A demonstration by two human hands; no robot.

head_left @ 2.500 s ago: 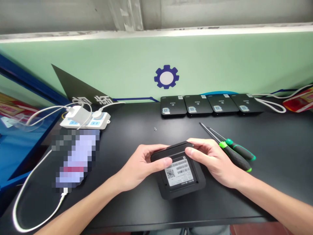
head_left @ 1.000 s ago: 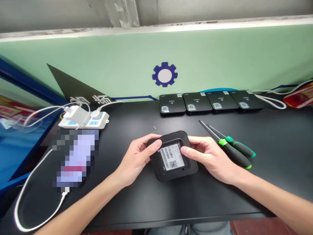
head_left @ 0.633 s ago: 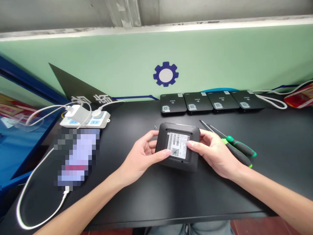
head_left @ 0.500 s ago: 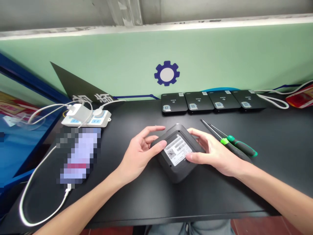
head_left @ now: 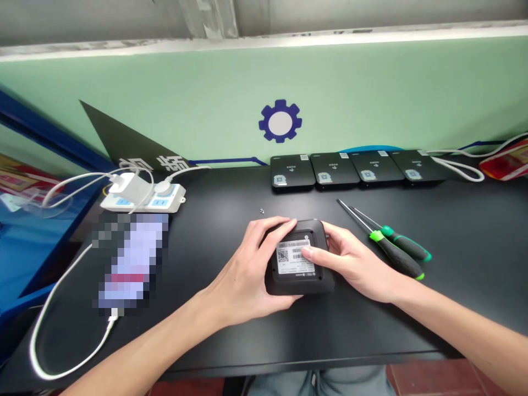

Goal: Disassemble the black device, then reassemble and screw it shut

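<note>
Since the earlier frame, the box has swung from a diamond slant to lie nearly square to the person, and the left hand has changed its hold. Its fingers now curl over the far left corner while its thumb runs along the near edge, so the box is gripped across its depth. The right hand grasps the right side, thumb pressed on the white label, other fingers mostly hidden behind the box. With both hands closed on it, the box seems well steadied, and the label side faces up; whether its underside touches the worktop cannot be told.

Just beyond the left hand's fingers, what look like small screws show in full again, loose on the worktop and apart from the box. Near the right hand, two screwdrivers lie side by side, tips pointing away from the person, neither of them held. Farther back, four black units stand in a row along the green panel. Off to the left, a phone with a pixelated screen lies on a cable, near a white power strip
</note>
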